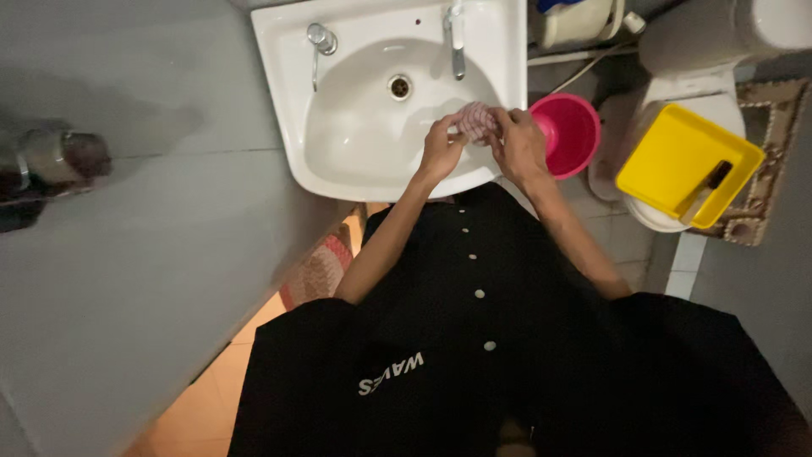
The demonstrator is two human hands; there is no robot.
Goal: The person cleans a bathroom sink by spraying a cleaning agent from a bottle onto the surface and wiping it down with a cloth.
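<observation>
Over the right side of a white washbasin (338, 161), both my hands grip a small pink-and-white checked cloth (474, 118) bunched between them. My left hand (441, 148) clasps its near left end, my right hand (518, 144) its right end. The cloth hangs just below the basin's right tap (456, 38). The basin's drain (399, 85) lies a little to the left of the cloth. My dark buttoned garment fills the lower view.
A second tap (320, 40) sits at the basin's left. A pink bucket (568, 133) stands right of the basin. A yellow tray (687, 163) holding a brush rests on a white toilet (719, 93). A grey wall (127, 254) bounds the left.
</observation>
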